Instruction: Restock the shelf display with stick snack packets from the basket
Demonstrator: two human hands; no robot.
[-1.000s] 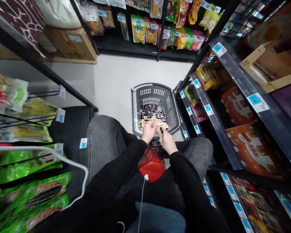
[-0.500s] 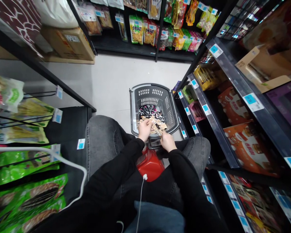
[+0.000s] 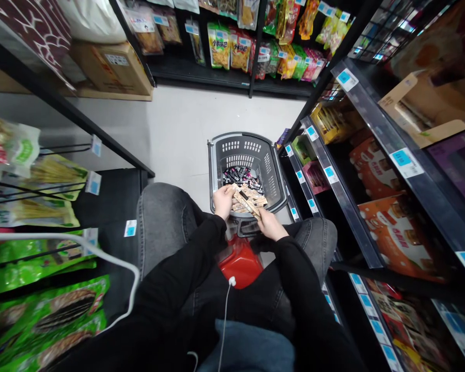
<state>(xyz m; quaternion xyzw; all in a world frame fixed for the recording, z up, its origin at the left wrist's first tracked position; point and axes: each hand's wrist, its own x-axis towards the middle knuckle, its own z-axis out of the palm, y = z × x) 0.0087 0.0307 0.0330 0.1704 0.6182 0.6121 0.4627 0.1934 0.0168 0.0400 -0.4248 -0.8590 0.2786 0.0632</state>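
A grey shopping basket point(image 3: 269, 160) stands on the floor between my knees. Inside lie many slim stick packets, tan ones point(image 3: 256, 196) nearest me and black-and-pink ones point(image 3: 237, 174) farther back. Over the basket's near side my right hand point(image 3: 270, 223) grips the lower end of a tan and dark stick packet point(image 3: 247, 202), which slants up to the left. At its upper end is my left hand point(image 3: 222, 200), thumb and fingers pinched together at the packet's tip. Whether it holds just that tip or a second piece is too small to tell.
A red object point(image 3: 240, 262) sits between my legs, under a thin white cable point(image 3: 225, 315). Shelves of boxed snacks point(image 3: 403, 232) rise close on the right. Green bags point(image 3: 62, 310) hang at left, and a carton point(image 3: 112, 70) stands beyond.
My left hand has shifted left, away from my right hand, and more of the stick packet shows between them. The right hand has moved slightly to the right.
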